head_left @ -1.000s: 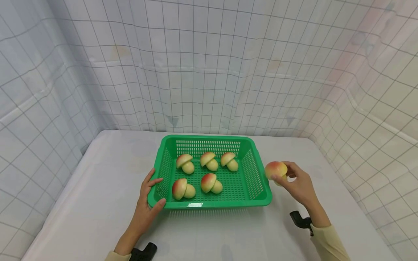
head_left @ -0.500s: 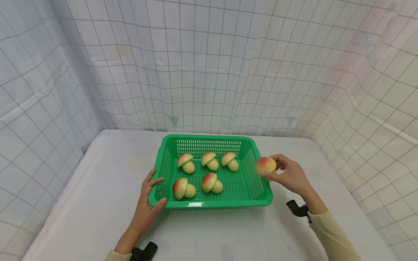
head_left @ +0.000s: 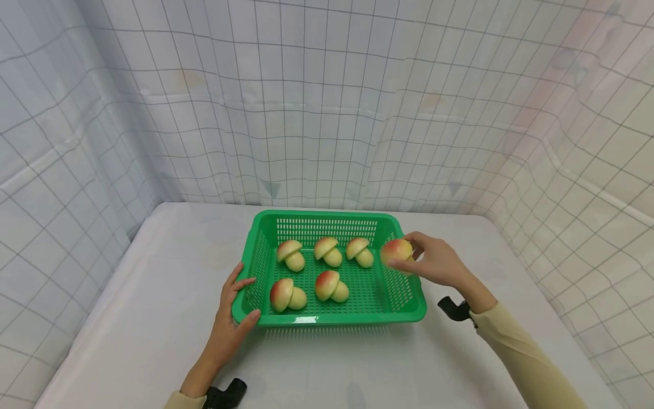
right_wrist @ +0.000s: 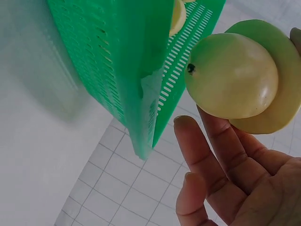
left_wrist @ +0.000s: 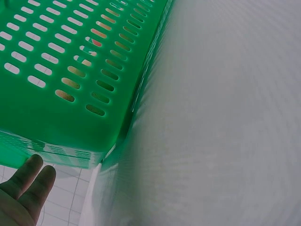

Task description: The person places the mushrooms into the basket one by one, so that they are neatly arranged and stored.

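Note:
A mushroom (head_left: 396, 251) with a red-and-yellow cap, its pale rounded stem (right_wrist: 233, 75) showing in the right wrist view, is gripped by my right hand (head_left: 436, 262) above the right side of a green plastic basket (head_left: 339, 319). My left hand (head_left: 228, 326) rests on the basket's left rim, thumb on the front corner and fingers spread along the side. In the left wrist view, two fingertips (left_wrist: 44, 181) lie against the basket's outer wall. Several similar mushrooms lie in the basket, among them a front-left mushroom (head_left: 287, 295) and a back-right mushroom (head_left: 360, 253).
The basket stands on a table with a white cloth (head_left: 128, 318). White grid-patterned curtains (head_left: 327, 113) hang behind the table and along both sides. A black wrist camera (head_left: 453, 308) sits on the right wrist, another wrist camera (head_left: 226, 393) on the left.
My right hand has carried the mushroom leftward, from outside the basket's right rim to over its inside. The left hand stays on the left rim, and the basket has hardly moved.

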A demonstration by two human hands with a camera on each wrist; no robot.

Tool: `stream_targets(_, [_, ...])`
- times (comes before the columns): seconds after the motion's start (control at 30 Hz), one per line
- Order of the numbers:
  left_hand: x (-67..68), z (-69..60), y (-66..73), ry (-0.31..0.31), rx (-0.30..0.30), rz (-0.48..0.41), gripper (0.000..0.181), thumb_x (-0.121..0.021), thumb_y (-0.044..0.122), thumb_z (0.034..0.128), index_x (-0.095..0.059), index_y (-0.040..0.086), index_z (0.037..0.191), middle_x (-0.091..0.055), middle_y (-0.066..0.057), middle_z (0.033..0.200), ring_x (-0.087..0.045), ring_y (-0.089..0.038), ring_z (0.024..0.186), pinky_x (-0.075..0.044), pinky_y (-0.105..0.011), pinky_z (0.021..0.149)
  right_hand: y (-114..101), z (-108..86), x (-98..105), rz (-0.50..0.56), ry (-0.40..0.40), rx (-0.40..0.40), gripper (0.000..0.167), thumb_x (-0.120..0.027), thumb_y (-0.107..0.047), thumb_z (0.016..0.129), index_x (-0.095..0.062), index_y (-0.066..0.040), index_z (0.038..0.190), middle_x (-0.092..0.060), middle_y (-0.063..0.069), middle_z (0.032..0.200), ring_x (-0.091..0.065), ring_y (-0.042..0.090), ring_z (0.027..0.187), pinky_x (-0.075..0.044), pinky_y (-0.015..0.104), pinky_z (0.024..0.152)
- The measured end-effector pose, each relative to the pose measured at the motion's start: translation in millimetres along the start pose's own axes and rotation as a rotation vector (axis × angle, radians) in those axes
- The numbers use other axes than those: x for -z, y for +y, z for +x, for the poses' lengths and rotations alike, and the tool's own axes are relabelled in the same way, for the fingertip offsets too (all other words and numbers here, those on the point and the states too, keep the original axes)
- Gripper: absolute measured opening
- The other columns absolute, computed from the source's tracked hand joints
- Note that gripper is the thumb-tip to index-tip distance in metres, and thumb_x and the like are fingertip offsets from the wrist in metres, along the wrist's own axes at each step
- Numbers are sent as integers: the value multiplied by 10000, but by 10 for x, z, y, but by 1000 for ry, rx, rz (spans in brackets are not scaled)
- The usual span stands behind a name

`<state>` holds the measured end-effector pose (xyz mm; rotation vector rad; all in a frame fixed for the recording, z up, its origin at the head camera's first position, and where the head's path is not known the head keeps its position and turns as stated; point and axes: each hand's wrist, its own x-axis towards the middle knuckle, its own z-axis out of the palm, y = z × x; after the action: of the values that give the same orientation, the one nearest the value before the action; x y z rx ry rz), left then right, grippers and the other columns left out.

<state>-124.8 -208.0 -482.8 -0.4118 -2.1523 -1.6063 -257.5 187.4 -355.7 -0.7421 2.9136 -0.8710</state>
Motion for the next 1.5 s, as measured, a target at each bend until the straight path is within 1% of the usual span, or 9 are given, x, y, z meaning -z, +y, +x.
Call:
stream_targets(0.17, [7, -5, -15, -4, 7, 2, 569, -591, -18, 833, -417, 29, 1372, -91, -26, 1564, -84, -231, 1414, -208, -182, 1006, -95, 117, 16, -20, -81, 24, 553, -688, -571, 774, -622, -153, 1130, -629, -65, 850, -570, 162, 791, -454, 330, 604])
stream_targets(0.37, [8, -11, -21, -9, 10, -5, 551, -587, 4, 847, -415, 19, 1371, -84, -21, 1565, -82, -223, 1415, -211, -179, 1001, -199, 253, -3, -44, -198, 5, 610, -685, -596, 759, -616, -128, 1143, -617, -37, 868, -570, 151, 741, -458, 329, 602])
stream_targets(0.6, [4, -6, -35, -9, 2, -11, 554, -585, -8, 842, -417, 11, 1369, -85, -34, 1564, -88, -224, 1413, -222, -175, 996, -253, 416, -87, -139, -314, 23, 629, -671, -591, 766, -617, -104, 1160, -618, -29, 933, -556, 139, 770, -452, 331, 644])
stream_targets(0.8, [6, 3, -34, -4, -5, 2, 542, -594, 26, 854, -421, 21, 1367, -95, -30, 1564, -89, -225, 1413, -214, -184, 1000, -275, 537, -163, -114, -437, 4, 587, -724, -538, 740, -629, -100, 1119, -602, -40, 857, -540, 136, 740, -446, 330, 650])
stream_targets(0.97, [3, -7, -32, -1, -3, 8, 533, -591, 21, 855, -417, -3, 1358, -103, -26, 1563, -94, -224, 1412, -211, -190, 996, -284, 619, -229, -101, -532, 10, 615, -763, -480, 736, -610, -47, 1143, -599, -19, 841, -539, 138, 734, -450, 322, 657])
stream_targets(1.07, [2, -6, -37, 2, 1, 7, 536, -586, 7, 848, -417, -5, 1357, -104, -24, 1563, -100, -219, 1410, -215, -187, 997, -288, 656, -266, -103, -566, 17, 631, -773, -465, 735, -606, -32, 1162, -604, -12, 872, -544, 146, 754, -453, 320, 666])
stream_targets(1.2, [1, -2, -37, 4, -2, 1, 542, -585, -11, 836, -418, -12, 1351, -107, -30, 1561, -106, -215, 1407, -218, -181, 1001, -313, 686, -304, -112, -593, 2, 606, -786, -439, 730, -610, -32, 1143, -594, -4, 906, -533, 161, 789, -449, 321, 679])
stream_targets(1.33, [-2, -1, -38, 2, -3, -4, 544, -586, -18, 833, -417, -15, 1350, -105, -30, 1561, -106, -212, 1407, -218, -178, 1001, -331, 706, -352, -142, -616, -45, 595, -795, -418, 726, -601, -23, 1126, -585, 0, 929, -522, 169, 830, -447, 325, 709])
stream_targets(1.5, [-2, -3, -45, 5, -3, 2, 547, -587, -17, 832, -419, -9, 1353, -107, -28, 1561, -101, -221, 1408, -211, -184, 1002, -349, 726, -425, -177, -633, -102, 660, -805, -427, 714, -586, -7, 1174, -585, 7, 1013, -521, 169, 890, -450, 335, 754])
